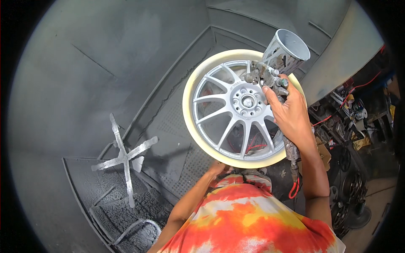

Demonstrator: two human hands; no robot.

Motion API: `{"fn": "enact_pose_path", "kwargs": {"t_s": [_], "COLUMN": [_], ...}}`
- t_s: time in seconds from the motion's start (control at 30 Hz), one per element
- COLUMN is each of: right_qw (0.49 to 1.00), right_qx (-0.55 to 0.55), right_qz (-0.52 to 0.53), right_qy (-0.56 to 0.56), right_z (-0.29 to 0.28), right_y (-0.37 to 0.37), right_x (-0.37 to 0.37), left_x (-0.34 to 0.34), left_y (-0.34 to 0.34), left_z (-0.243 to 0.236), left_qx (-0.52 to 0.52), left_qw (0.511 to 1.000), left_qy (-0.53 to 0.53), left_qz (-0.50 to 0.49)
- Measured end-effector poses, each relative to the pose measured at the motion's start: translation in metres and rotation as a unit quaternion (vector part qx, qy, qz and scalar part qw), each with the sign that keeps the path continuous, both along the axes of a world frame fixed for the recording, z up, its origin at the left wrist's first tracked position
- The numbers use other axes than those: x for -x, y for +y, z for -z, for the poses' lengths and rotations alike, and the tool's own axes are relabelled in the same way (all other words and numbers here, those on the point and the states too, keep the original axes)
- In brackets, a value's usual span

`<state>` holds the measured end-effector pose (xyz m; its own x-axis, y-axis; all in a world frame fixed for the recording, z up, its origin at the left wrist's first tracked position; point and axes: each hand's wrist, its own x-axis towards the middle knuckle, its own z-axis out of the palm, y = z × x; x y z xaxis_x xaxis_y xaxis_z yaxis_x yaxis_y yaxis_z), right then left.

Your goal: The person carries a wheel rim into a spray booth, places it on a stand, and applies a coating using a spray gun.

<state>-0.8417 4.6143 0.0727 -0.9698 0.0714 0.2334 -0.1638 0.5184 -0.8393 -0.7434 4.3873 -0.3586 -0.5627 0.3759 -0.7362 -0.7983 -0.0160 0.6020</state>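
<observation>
While the grey, overspray-coated spray booth (105, 63) fills most of the view, the work sits right of centre: a silver multi-spoke alloy wheel (236, 111) with a cream-coloured masked tyre band around it, held up on edge above the booth floor, face toward the camera. Spokes and hub look evenly silver and wet-bright, so coating of the face seems largely on; the barrel behind the spokes is dark and hard to judge, and red hose or wire shows through the lower gaps. The back of the wheel cannot be seen.

A paint-crusted metal cross stand (124, 157) stands lower left on the mesh floor, well apart from the wheel, with nothing on it.

The grey gravity-feed spray gun with its white open cup (276, 63) is at the wheel's upper right rim, nozzle toward the spokes. The right hand (289, 114) is wrapped closed around the gun's grip, a finger near the trigger; whether it is pulled I cannot tell, no mist visible. The left hand (217, 168) is at the wheel's bottom edge, mostly hidden by the rim, grip unclear. A cluttered workshop at the far right is too distorted to read.
</observation>
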Motion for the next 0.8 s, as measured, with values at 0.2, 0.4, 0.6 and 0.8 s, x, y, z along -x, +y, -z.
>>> {"fn": "enact_pose_path", "kwargs": {"t_s": [0.2, 0.4, 0.6, 0.8], "right_qw": [1.000, 0.995, 0.996, 1.000], "right_qx": [0.004, 0.055, 0.022, -0.015], "right_qz": [-0.009, -0.040, -0.031, 0.019], "right_qy": [-0.027, -0.072, -0.075, 0.006], "right_z": [0.003, -0.004, -0.018, -0.005], "right_y": [-0.001, -0.005, -0.007, -0.001], "right_x": [0.002, -0.014, -0.017, -0.014], "left_x": [-0.010, -0.009, -0.010, -0.004], "left_y": [-0.012, -0.046, -0.053, -0.059], "left_z": [0.012, 0.036, 0.033, 0.023], "left_qx": [0.057, 0.058, 0.067, 0.070], "left_qw": [0.997, 0.998, 0.997, 0.997], "left_qy": [0.038, 0.035, 0.015, 0.018], "left_qz": [0.027, -0.008, -0.029, -0.031]}}
